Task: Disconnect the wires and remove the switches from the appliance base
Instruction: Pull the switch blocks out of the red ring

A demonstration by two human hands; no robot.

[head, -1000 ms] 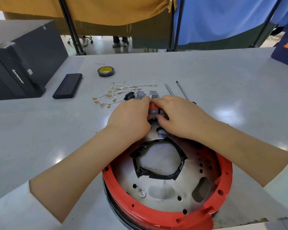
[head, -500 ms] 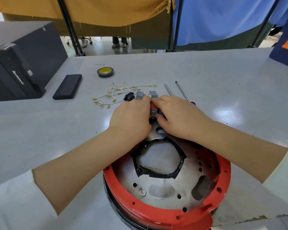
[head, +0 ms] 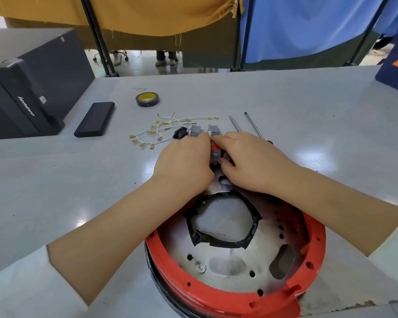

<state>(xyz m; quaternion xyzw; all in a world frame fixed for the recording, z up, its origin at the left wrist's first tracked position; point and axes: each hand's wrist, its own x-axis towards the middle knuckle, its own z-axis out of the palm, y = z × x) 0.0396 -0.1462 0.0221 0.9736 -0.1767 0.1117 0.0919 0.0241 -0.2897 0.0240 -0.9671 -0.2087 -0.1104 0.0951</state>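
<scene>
Both hands, left (head: 184, 161) and right (head: 251, 161), pinch the small, stiff switch (head: 215, 154) at frame centre; grip its sides, probably light.

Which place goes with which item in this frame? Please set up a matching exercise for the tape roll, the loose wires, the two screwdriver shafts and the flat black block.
Things:
1. tape roll
2. loose wires
3. screwdriver shafts
4. flat black block

Places:
A. just beyond the right hand, partly hidden by it
B. beside the black computer case, at its right
C. farthest from the person among the small items, beyond the wires
D. spread on the table left of the two removed grey switches

Pairs: 1-C, 2-D, 3-A, 4-B
</scene>
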